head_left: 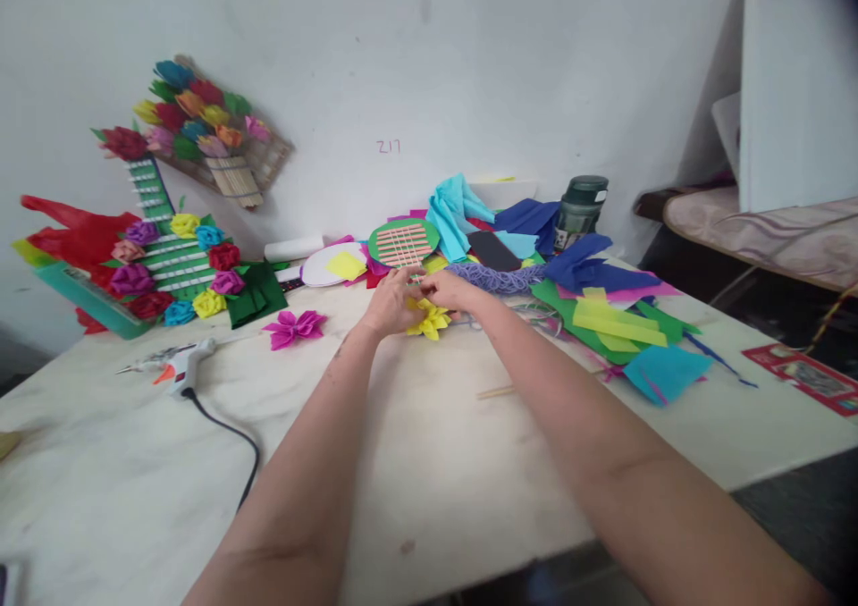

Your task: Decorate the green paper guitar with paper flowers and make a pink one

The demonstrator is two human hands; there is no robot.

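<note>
My left hand is curled at the far side of the table, its fingers closed on the edge of a yellow paper flower. Right beside it, my right hand is pinched together at the flower's top edge; what lies between those fingertips is hidden. Just behind both hands rests a green oval with pink sticks woven across it. A magenta paper flower lies to the left of my left hand.
A glue gun with a black cord lies at left, near a guitar-shaped piece trimmed with paper roses. Coloured paper and purple shredded strands are heaped at right, before a dark jar. A thin stick lies by my right forearm.
</note>
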